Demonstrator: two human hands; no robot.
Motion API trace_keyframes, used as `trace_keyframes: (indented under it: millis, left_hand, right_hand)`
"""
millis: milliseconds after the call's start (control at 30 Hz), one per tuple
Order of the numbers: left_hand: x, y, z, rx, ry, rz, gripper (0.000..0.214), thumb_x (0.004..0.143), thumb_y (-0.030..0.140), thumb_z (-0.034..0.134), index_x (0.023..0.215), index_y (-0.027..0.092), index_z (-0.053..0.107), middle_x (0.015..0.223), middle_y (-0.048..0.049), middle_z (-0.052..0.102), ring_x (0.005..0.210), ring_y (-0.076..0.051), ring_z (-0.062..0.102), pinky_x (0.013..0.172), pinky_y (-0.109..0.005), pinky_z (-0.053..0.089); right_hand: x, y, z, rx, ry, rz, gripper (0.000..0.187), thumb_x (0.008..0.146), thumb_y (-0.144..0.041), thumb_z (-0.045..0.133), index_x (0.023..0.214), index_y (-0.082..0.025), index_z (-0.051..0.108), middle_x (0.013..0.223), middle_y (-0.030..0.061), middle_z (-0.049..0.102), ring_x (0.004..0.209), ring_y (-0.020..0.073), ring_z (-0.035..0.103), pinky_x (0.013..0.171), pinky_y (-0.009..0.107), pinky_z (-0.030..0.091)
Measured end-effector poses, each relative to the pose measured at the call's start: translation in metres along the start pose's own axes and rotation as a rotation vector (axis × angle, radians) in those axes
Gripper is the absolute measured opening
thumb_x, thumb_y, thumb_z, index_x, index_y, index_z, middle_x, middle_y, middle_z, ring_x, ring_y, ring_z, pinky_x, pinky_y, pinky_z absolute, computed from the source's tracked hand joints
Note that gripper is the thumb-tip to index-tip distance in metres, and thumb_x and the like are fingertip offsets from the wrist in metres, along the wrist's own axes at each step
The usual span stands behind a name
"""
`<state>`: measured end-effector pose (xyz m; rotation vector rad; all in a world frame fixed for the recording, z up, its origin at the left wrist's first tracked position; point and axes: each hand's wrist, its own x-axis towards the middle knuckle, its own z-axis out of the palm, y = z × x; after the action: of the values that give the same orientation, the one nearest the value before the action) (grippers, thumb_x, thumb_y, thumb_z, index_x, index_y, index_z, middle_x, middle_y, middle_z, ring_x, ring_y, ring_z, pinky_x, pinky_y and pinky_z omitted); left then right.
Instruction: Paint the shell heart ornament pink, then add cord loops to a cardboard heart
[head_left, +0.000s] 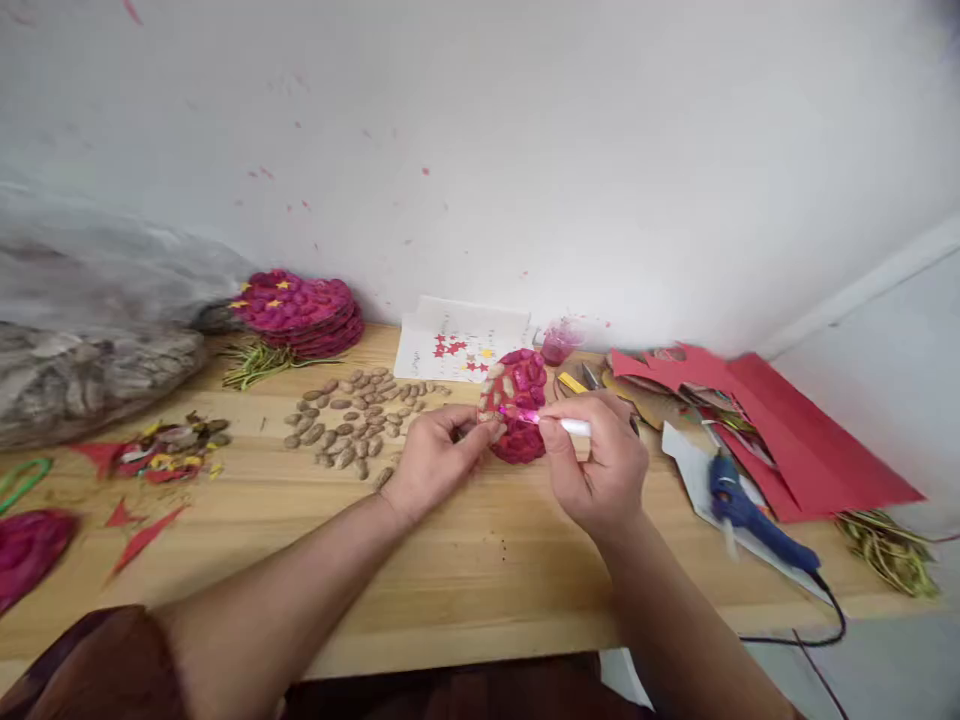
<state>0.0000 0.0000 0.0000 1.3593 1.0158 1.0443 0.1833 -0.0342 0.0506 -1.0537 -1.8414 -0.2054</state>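
Near the middle of the table (450, 600), the peanut-covered disc (529, 375) is held up between the two hands, partly coloured: its right side and lower edge are magenta, while peanuts on its left side look pale and bare, so perhaps over half is covered. Behind to the left stands a stack of magenta discs (315, 315), apparently finished, the top one bearing yellow stars; loose peanuts (360, 410) lie uncoloured in front. The left hand (431, 460) reaches in from the side, its grip pinching the disc's left rim, thumb on top. The right hand (600, 465) is bent inward, its grip closed around a white-handled brush (575, 427), whose magenta tip points left across the disc's face.
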Motion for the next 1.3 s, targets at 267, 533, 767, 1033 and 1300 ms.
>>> trace_keyframes:
  millis: [267, 533, 767, 1033, 1300]
  left_hand:
    - [-0.003, 0.007, 0.0, -0.007, -0.004, 0.001, 0.033, 0.086, 0.049, 0.07, 0.076, 0.018, 0.071, 0.054, 0.0025, 0.056, 0.048, -0.012, 0.049, 0.049, -0.024, 0.038]
    - [-0.001, 0.009, 0.001, -0.031, 0.017, -0.03, 0.035, 0.083, 0.051, 0.07, 0.069, 0.018, 0.066, 0.051, 0.0024, 0.055, 0.047, -0.012, 0.049, 0.048, -0.024, 0.038]
    - [-0.001, 0.011, 0.0, -0.097, 0.023, -0.077, 0.038, 0.079, 0.053, 0.074, 0.066, 0.018, 0.064, 0.052, 0.002, 0.056, 0.046, -0.012, 0.049, 0.047, -0.023, 0.039]
    - [0.0, 0.008, 0.0, -0.216, 0.042, -0.114, 0.039, 0.077, 0.053, 0.079, 0.069, 0.017, 0.065, 0.055, 0.0024, 0.057, 0.047, -0.01, 0.05, 0.048, -0.022, 0.042]
    - [0.0, 0.009, 0.0, -0.298, 0.038, -0.156, 0.038, 0.073, 0.05, 0.084, 0.071, 0.016, 0.068, 0.06, 0.0018, 0.059, 0.048, -0.009, 0.051, 0.046, -0.02, 0.043]
  right_hand:
    - [0.002, 0.001, -0.001, -0.004, 0.054, -0.024, 0.008, 0.094, -0.015, 0.066, 0.097, -0.023, 0.066, 0.084, 0.0007, 0.073, 0.078, 0.0175, 0.061, 0.079, 0.037, 0.046]
    - [0.002, 0.0, -0.002, -0.025, 0.004, -0.01, 0.005, 0.095, -0.018, 0.064, 0.094, -0.023, 0.064, 0.081, -0.0001, 0.072, 0.076, 0.0177, 0.061, 0.078, 0.038, 0.043]
    - [0.003, 0.001, -0.004, -0.007, 0.039, -0.006, 0.006, 0.095, -0.018, 0.063, 0.094, -0.023, 0.064, 0.082, 0.0008, 0.071, 0.077, 0.018, 0.061, 0.078, 0.038, 0.045]
    - [0.002, 0.003, -0.003, -0.012, 0.04, -0.002, 0.008, 0.094, -0.016, 0.065, 0.094, -0.023, 0.065, 0.082, 0.0003, 0.072, 0.077, 0.0181, 0.061, 0.078, 0.038, 0.045]
    - [0.001, 0.003, -0.002, 0.007, 0.014, 0.001, 0.006, 0.094, -0.017, 0.065, 0.096, -0.023, 0.066, 0.083, 0.0003, 0.072, 0.079, 0.0174, 0.061, 0.08, 0.038, 0.045]
